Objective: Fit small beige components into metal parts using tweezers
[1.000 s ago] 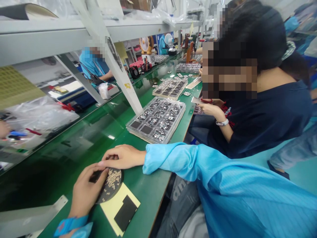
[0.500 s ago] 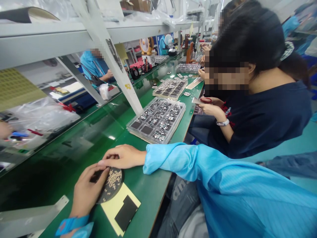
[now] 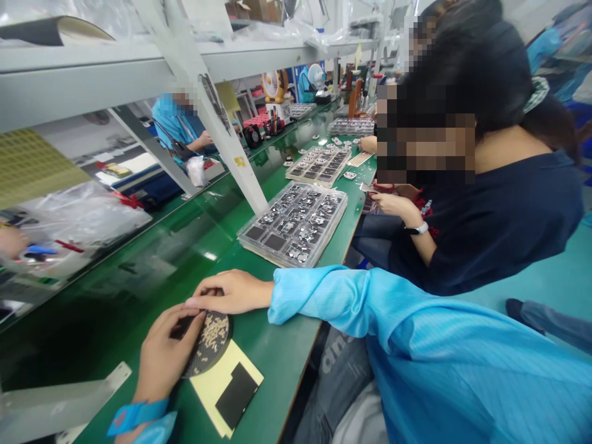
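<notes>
My left hand [image 3: 167,345], with a blue band at the wrist, is closed in a pinch over a round dark dish [image 3: 222,348]. My right hand [image 3: 231,292] reaches in from the right, its fingertips meeting those of my left hand above the dish's far part. Whatever the fingers of both hands pinch is too small or hidden to make out. Many small tan pieces [image 3: 213,330] lie scattered in the dish. Partly beneath the dish is a pale yellow sheet [image 3: 203,394], with a black cut-cornered patch [image 3: 237,394] on it.
A stack of clear compartment trays [image 3: 296,225] with small metal parts stands beyond my hands, and another tray [image 3: 319,165] lies farther along the green bench [image 3: 277,370]. A slanted white post [image 3: 231,142] rises behind. At right a co-worker [image 3: 504,203] holds scissors [image 3: 383,187].
My hands keep nearly the same pose over the dish. Farther along the bench, another person's hand has shifted near the far tray.
</notes>
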Demonstrator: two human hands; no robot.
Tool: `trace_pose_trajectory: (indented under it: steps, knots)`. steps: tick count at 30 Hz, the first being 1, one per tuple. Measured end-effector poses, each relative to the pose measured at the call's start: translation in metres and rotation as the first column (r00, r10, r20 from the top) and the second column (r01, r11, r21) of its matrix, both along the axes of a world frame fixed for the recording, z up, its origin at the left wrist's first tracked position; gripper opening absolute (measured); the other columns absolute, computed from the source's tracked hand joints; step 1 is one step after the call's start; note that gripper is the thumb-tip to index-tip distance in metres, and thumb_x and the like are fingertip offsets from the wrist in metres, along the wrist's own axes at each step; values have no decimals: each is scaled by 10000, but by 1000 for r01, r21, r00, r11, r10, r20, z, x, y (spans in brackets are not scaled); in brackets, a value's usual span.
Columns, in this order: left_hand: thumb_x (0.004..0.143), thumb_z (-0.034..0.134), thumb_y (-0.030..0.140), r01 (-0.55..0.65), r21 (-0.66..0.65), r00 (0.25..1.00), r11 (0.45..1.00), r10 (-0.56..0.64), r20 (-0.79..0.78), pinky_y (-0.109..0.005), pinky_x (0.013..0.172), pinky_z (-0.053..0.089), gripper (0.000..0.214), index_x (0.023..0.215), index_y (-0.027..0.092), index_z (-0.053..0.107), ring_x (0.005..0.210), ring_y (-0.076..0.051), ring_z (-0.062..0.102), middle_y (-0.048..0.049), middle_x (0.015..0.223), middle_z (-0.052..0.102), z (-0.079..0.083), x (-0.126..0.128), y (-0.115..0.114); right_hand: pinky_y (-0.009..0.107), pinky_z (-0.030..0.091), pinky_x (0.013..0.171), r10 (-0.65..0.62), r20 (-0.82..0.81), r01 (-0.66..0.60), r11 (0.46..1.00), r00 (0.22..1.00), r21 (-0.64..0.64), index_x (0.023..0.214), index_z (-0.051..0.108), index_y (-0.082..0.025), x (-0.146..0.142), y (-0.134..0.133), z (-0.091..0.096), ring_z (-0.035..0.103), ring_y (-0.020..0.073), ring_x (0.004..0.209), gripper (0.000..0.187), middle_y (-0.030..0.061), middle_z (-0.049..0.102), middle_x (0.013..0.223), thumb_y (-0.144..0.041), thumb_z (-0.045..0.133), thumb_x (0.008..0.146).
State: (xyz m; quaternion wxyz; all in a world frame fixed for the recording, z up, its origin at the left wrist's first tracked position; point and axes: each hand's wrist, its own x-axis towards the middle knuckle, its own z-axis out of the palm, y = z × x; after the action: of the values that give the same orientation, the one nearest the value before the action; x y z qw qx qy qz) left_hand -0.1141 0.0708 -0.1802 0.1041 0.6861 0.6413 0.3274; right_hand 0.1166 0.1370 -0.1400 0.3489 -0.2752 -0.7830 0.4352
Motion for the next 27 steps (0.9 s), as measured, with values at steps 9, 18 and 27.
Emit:
trace_pose_trajectory:
  steps: [9, 18, 27]
  knots:
    - [870, 686, 610, 11, 5, 1000, 1000, -11, -6, -453, 1020, 524, 372, 968, 253, 723, 1108, -297, 677, -71, 1175, 725, 2, 1, -1, 212, 439, 776, 6, -12, -6, 1000, 1000, 5, 987, 747, -227, 2, -2, 3, 652, 126, 890, 343, -20, 745, 922, -556, 649, 985]
    - [877, 679, 611, 25, -3, 1000, 1000, -25, -18, -421, 976, 525, 370, 967, 255, 724, 1105, -279, 677, -57, 1184, 717, 2, 2, -1, 216, 442, 798, 6, -3, -6, 1000, 1000, 0, 999, 754, -216, 3, -2, 4, 657, 129, 909, 330, -7, 750, 952, -530, 653, 990]
    - [871, 685, 603, 33, 12, 999, 999, -33, -18, -427, 996, 516, 361, 956, 255, 728, 1115, -285, 670, -61, 1178, 722, 3, 1, 0, 206, 437, 785, -1, 14, 1, 1000, 1000, 8, 1017, 756, -206, 3, -3, 5, 648, 121, 889, 343, -9, 740, 928, -530, 645, 997]
